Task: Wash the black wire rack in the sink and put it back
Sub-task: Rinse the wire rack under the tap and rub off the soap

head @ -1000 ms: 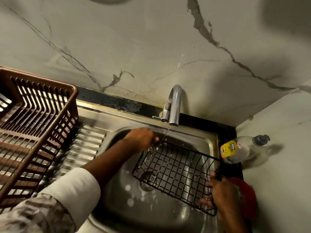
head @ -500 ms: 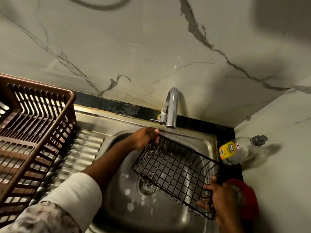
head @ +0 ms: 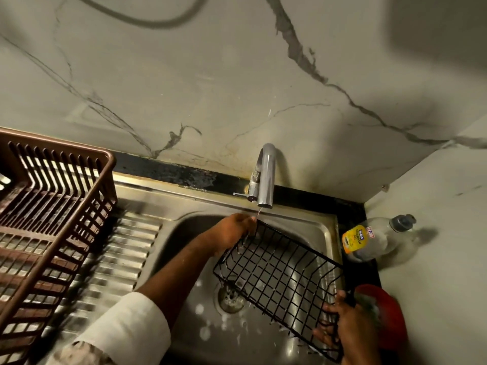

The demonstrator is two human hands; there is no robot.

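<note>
Hands [head: 234, 230] [head: 342, 325] hide both ends of black wire rack [head: 279, 275]; grip unclear.

A home kitchen: a stainless steel sink [head: 329, 233] with a ribbed draining board [head: 118, 259] sits under a chrome tap [head: 266, 177], backed by veined marble-look wall tiles [head: 210, 88]. A brown plastic dish drainer [head: 52, 219] and a dishwashing liquid bottle [head: 369, 241] flank it.

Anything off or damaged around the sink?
The dish soap bottle lies tipped on its side right of the sink, and the black strip behind the basin looks worn and stained. No spill visible.
</note>
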